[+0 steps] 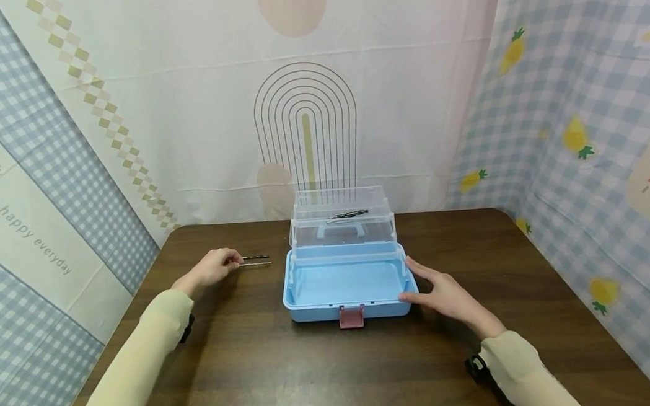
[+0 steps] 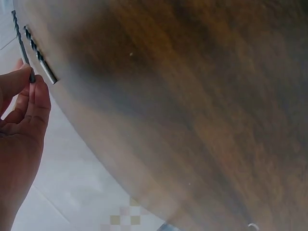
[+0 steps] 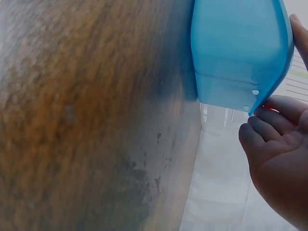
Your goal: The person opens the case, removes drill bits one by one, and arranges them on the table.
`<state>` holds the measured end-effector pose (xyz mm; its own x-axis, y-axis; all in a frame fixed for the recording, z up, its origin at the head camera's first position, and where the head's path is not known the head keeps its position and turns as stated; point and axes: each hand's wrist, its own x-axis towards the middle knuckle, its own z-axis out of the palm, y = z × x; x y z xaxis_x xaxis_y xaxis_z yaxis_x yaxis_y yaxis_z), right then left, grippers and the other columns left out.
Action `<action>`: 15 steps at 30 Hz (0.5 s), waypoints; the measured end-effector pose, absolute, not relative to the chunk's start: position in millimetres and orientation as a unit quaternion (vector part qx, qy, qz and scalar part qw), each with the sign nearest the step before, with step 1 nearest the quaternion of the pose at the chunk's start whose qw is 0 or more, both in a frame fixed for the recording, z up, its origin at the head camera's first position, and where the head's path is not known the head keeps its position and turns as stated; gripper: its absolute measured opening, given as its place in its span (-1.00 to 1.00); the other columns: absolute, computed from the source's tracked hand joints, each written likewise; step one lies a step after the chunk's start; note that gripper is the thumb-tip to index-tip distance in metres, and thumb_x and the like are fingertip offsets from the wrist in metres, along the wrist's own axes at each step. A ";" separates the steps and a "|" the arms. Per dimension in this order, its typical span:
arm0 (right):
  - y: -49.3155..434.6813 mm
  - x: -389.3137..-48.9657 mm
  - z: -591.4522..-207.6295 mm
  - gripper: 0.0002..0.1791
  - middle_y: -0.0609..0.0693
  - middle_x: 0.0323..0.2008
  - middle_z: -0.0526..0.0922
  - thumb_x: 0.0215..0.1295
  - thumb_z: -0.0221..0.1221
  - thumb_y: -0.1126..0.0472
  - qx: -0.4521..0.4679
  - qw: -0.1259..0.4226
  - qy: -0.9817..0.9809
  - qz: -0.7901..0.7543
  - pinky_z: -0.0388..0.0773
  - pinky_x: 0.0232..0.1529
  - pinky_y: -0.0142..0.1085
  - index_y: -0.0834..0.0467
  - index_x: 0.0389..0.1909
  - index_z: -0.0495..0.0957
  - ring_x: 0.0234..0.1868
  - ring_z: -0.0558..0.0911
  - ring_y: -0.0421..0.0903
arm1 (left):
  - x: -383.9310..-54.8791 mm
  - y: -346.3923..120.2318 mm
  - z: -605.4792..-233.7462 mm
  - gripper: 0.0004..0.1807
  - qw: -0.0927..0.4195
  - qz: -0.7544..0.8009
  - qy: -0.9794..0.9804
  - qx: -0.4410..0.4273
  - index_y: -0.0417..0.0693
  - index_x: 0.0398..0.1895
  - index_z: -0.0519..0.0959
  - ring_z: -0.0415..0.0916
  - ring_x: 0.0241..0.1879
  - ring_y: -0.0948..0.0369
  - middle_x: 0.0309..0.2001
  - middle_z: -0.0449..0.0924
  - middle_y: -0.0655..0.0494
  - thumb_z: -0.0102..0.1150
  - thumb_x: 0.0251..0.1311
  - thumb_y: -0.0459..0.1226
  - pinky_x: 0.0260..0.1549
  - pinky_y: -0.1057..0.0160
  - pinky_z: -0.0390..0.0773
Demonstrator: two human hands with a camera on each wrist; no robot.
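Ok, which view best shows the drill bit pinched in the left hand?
The left wrist view: the drill bit is close up there, its spiral visible beyond the left hand's thumb and fingers. The head view shows it only small, with a second bit; I cannot tell which is which. The right wrist view shows none of it.

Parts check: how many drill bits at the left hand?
2: one drill bit pinched by the left hand, another bit on the table beside it. The hand might hide more.

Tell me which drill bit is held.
The leftmost bit in the left wrist view: the left hand pinches it; its neighbour lies loose; the box holds the rest.
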<state>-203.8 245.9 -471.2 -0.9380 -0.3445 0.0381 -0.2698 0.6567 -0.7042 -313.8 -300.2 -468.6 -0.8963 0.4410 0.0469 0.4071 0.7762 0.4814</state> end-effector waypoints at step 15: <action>245.1 -203.4 -470.3 0.05 0.14 0.56 0.09 0.22 0.29 -0.33 -0.162 0.054 0.909 -0.381 0.24 0.34 0.27 0.00 0.60 0.07 0.51 0.17 0.22 | -315.2 -299.5 -477.8 -0.87 0.047 0.243 0.945 0.212 -0.21 -0.17 0.65 0.50 -0.23 0.11 -0.24 0.62 0.01 0.10 0.40 -0.46 -0.14 0.02 0.52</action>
